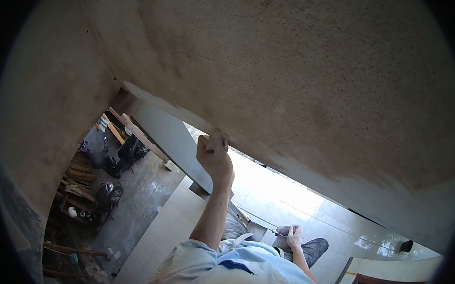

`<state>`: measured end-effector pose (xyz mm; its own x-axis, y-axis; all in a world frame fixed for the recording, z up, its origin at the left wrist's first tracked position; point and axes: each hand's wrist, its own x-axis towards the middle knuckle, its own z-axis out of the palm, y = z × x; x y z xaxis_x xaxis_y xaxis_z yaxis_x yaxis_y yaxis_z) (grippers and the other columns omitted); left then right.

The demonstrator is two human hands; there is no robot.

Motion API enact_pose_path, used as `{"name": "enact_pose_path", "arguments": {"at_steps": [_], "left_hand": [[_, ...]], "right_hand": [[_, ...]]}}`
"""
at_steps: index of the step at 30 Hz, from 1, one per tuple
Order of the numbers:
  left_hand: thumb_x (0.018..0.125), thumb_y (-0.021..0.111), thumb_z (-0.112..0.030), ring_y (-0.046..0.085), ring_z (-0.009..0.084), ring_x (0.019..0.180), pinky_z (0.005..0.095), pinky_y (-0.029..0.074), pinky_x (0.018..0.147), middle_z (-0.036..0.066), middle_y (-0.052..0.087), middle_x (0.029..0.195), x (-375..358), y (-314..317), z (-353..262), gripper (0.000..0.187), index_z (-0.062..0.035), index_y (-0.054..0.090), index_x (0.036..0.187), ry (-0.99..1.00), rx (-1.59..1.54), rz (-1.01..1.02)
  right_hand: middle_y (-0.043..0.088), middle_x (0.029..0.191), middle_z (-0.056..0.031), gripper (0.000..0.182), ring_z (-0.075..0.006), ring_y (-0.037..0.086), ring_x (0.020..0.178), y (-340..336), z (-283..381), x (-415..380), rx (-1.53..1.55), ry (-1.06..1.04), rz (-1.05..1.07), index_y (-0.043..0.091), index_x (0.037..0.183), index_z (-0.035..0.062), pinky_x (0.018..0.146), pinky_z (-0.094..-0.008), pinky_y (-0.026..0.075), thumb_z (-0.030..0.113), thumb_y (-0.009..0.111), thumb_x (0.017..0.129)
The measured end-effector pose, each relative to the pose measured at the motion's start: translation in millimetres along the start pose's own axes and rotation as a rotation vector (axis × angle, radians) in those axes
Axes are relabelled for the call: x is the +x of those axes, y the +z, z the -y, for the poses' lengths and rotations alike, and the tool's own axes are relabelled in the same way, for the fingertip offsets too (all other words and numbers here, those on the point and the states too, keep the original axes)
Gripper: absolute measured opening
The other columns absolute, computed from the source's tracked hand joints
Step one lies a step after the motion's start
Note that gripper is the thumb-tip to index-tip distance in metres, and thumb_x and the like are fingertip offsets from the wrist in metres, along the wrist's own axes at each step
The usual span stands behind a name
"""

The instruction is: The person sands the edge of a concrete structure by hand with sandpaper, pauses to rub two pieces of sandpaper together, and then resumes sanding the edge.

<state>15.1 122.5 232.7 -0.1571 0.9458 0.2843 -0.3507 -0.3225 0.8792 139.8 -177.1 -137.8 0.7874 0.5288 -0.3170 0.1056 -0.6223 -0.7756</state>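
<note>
My left hand (pixel 217 155) is raised to the lower edge of the speckled, brown-stained plaster surface (pixel 306 82). Its fingers are folded around a small, flat brown piece (pixel 202 142) with angular edges, and the knuckles are right at the pale border strip of the plaster. Lower down, my right hand (pixel 294 238) is by my knee with its fingers curled in; I cannot tell what is in them. Beside its fingertips is a dark grey rounded shape (pixel 283 231). A light blue shirt (pixel 228 274) and grey trousers (pixel 315 249) cover my body.
Far below lies a pale tiled floor (pixel 270 188), with a thin line crossing it. Parked motorbikes (pixel 119 156) and stacked wooden boards (pixel 80 174) stand on the concrete at left. A white wall face (pixel 169 134) drops beside my left arm. A brown-framed piece (pixel 378 280) is at lower right.
</note>
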Motion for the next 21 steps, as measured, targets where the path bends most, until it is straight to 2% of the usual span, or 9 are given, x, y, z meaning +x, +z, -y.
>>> {"name": "enact_pose_path", "arguments": {"at_steps": [2, 4, 8, 9, 12, 13, 16, 17, 21], "left_hand": [[0.094, 0.057, -0.039, 0.04, 0.0054, 0.055, 0.025, 0.034, 0.052, -0.003, 0.044, 0.06, 23.4, 0.7, 9.6, 0.037, -0.008, 0.046, 0.076, 0.051, -0.051, -0.14], [0.096, 0.051, -0.042, 0.041, 0.007, 0.055, 0.0273, 0.034, 0.052, -0.002, 0.044, 0.06, 21.9, 14.0, 8.9, 0.039, -0.0075, 0.047, 0.079, -0.045, -0.293, -0.192], [0.097, 0.046, -0.044, 0.042, 0.0093, 0.053, 0.0288, 0.033, 0.051, -0.001, 0.045, 0.06, 18.8, -5.2, 12.3, 0.04, -0.0075, 0.049, 0.08, -0.253, -0.457, 0.109], [0.099, 0.043, -0.043, 0.039, 0.0095, 0.049, 0.0273, 0.03, 0.05, -0.001, 0.044, 0.057, 19.3, -6.6, 3.5, 0.042, -0.0095, 0.048, 0.073, -0.304, -0.436, 0.162], [0.1, 0.042, -0.04, 0.035, 0.0094, 0.045, 0.0271, 0.028, 0.049, 0.0, 0.041, 0.051, 36.5, -30.1, 19.8, 0.045, -0.0114, 0.046, 0.064, -0.189, -0.519, 0.361], [0.1, 0.041, -0.038, 0.033, 0.0097, 0.043, 0.0271, 0.027, 0.048, 0.0, 0.039, 0.048, 46.8, -30.5, 24.2, 0.048, -0.0117, 0.044, 0.06, -0.215, -0.628, 0.213], [0.099, 0.044, -0.037, 0.033, 0.0087, 0.044, 0.0248, 0.028, 0.047, -0.001, 0.04, 0.048, 45.1, -22.6, 28.1, 0.047, -0.0114, 0.045, 0.06, -0.134, -0.616, 0.298], [0.099, 0.046, -0.035, 0.034, 0.0081, 0.042, 0.024, 0.029, 0.046, -0.001, 0.04, 0.046, 40.9, -18.3, 30.2, 0.044, -0.0109, 0.046, 0.062, -0.278, -0.708, 0.166], [0.096, 0.051, -0.037, 0.034, 0.0081, 0.037, 0.0227, 0.029, 0.043, -0.002, 0.041, 0.043, 26.4, -19.2, 39.6, 0.043, -0.0107, 0.047, 0.062, -0.086, -0.487, 0.323]], "right_hand": [[0.062, 0.095, -0.0244, 0.026, -0.039, 0.061, 0.09, 2.1, -11.3, 0.5, 0.028, 0.015, 0.013, 0.052, 0.103, -0.0006, 0.081, -0.045, 0.046, 0.023, 0.052, 0.092], [0.062, 0.095, -0.0242, 0.026, -0.039, 0.061, 0.091, 2.9, -8.3, 2.3, 0.005, 0.003, -0.015, 0.052, 0.103, -0.0005, 0.081, -0.045, 0.046, 0.023, 0.053, 0.092], [0.062, 0.095, -0.024, 0.026, -0.038, 0.062, 0.091, 5.7, -12.6, 6.8, 0.034, 0.034, 0.007, 0.051, 0.103, -0.0007, 0.08, -0.044, 0.047, 0.023, 0.052, 0.092], [0.062, 0.096, -0.0243, 0.027, -0.0379, 0.062, 0.091, 5.3, -14.2, 6.7, 0.016, 0.02, 0.017, 0.05, 0.104, -0.001, 0.081, -0.0438, 0.047, 0.024, 0.052, 0.093], [0.062, 0.096, -0.0246, 0.028, -0.0379, 0.062, 0.091, 6.2, -16.3, 8.1, 0.003, 0.006, 0.023, 0.05, 0.105, -0.0012, 0.081, -0.0436, 0.047, 0.024, 0.052, 0.093], [0.062, 0.097, -0.0247, 0.027, -0.037, 0.062, 0.092, 5.5, -15.5, 7.1, 0.026, 0.007, 0.022, 0.05, 0.104, -0.0012, 0.081, -0.0434, 0.047, 0.023, 0.051, 0.093], [0.062, 0.097, -0.0247, 0.027, -0.0365, 0.062, 0.092, 3.7, -10.5, 5.0, 0.021, 0.027, 0.031, 0.05, 0.104, -0.0012, 0.081, -0.0432, 0.047, 0.023, 0.051, 0.093], [0.063, 0.093, -0.0213, 0.024, -0.0316, 0.062, 0.086, 4.2, -8.5, 2.6, -0.021, -0.003, -0.022, 0.051, 0.101, -0.0002, 0.078, -0.0402, 0.047, 0.022, 0.054, 0.092], [0.062, 0.096, -0.0224, 0.026, -0.0336, 0.062, 0.089, 0.8, 3.9, 0.6, -0.043, 0.033, 0.041, 0.051, 0.102, -0.0005, 0.08, -0.041, 0.047, 0.024, 0.053, 0.093]]}}
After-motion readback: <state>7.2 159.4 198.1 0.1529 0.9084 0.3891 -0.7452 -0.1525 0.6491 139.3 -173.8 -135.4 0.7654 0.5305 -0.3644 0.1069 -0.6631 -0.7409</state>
